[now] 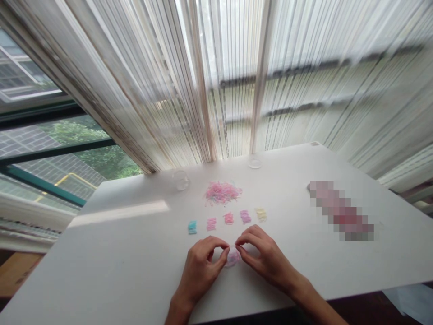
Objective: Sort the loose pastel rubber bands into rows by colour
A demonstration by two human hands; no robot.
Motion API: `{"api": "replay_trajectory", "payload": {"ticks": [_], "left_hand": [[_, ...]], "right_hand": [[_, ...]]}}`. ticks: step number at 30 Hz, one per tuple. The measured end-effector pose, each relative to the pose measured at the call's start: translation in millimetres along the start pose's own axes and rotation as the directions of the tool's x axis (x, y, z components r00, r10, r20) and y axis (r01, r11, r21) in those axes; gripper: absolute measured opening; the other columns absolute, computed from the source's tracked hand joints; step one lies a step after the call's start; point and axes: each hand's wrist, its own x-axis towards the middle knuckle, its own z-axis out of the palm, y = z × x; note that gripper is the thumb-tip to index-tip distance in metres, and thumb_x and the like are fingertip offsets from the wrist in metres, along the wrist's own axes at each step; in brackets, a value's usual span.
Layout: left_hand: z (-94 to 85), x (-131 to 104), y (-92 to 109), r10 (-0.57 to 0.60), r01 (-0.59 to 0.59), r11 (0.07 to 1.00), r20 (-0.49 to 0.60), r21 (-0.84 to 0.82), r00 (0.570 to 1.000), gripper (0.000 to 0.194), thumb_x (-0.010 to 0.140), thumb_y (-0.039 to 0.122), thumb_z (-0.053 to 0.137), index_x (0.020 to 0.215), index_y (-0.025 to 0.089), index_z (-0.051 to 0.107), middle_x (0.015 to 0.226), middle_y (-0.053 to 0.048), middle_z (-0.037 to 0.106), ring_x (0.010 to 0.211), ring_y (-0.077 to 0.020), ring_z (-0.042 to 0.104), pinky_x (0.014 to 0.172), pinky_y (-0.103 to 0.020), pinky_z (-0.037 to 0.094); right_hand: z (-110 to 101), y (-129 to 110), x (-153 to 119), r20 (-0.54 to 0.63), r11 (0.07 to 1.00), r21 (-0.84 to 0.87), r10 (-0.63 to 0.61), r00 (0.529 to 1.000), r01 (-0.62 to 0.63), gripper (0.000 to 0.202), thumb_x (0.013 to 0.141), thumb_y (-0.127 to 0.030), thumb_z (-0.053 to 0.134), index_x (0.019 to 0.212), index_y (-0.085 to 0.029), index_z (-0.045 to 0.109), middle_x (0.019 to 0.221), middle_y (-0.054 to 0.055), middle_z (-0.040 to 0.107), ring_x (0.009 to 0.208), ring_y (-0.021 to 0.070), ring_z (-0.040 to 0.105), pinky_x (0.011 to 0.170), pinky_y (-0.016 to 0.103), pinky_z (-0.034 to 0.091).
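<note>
My left hand and my right hand face each other near the front of the white table, each with thumb and forefinger pinched together. What sits between the fingertips is too small to make out. Just below them lies a small pink and lilac clump of thin strands, partly covered by the fingers. Beyond the hands runs a row of small neat bundles: blue, pink, coral pink, purple and yellow. Farther back spreads a loose pile of thin, mostly pink strands.
A clear round container stands at the back left of the white table, and a clear round lid lies near the back edge. To the right is a blurred-out elongated object. String curtains hang behind the table.
</note>
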Motion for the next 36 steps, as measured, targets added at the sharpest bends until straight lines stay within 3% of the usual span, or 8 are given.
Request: {"api": "replay_trajectory", "payload": {"ticks": [5,11,23,36], "left_hand": [[-20.3,4.6,-12.1,-0.051,0.056,0.996,-0.079,0.075,0.996,0.015,0.096,0.030,0.061,0.093,0.023,0.074,0.090,-0.003,0.072,0.075,-0.0133,0.064,0.062,-0.021,0.049],[-31.2,8.5,-34.9,-0.093,0.150,0.956,-0.225,0.251,0.970,0.018,0.092,0.035,0.065,0.092,0.027,0.081,0.068,0.003,0.057,0.057,-0.0105,0.055,0.059,-0.022,0.046],[-26.3,13.5,-31.1,-0.112,0.194,0.900,-0.223,0.390,0.968,0.020,0.093,0.037,0.064,0.097,0.029,0.081,0.069,0.003,0.062,0.057,-0.0119,0.057,0.058,-0.023,0.044],[-24.0,10.9,-34.6,-0.102,0.190,0.902,-0.235,0.389,0.967,0.021,0.093,0.037,0.063,0.099,0.027,0.081,0.074,0.001,0.071,0.061,-0.0137,0.062,0.060,-0.024,0.048]], "right_hand": [[-1.3,1.7,-1.3,-0.005,1.000,-0.028,-0.001,1.000,0.001,0.016,0.094,-0.015,0.061,0.106,-0.023,0.066,0.095,0.006,0.068,0.090,0.0219,0.065,0.079,0.035,0.057],[-11.1,8.0,-13.6,-0.022,0.997,-0.057,0.054,0.998,-0.055,0.015,0.097,-0.017,0.055,0.103,-0.023,0.068,0.095,0.007,0.068,0.089,0.0220,0.066,0.078,0.036,0.058],[-9.1,13.5,-19.3,0.000,0.995,-0.049,0.091,0.996,-0.091,0.016,0.098,-0.016,0.053,0.098,-0.022,0.067,0.092,0.006,0.068,0.088,0.0216,0.065,0.079,0.037,0.056],[-8.4,12.3,-17.5,-0.021,0.994,-0.066,0.087,0.996,-0.088,0.016,0.097,-0.016,0.053,0.095,-0.023,0.068,0.089,0.006,0.068,0.085,0.0216,0.065,0.077,0.036,0.056]]}}
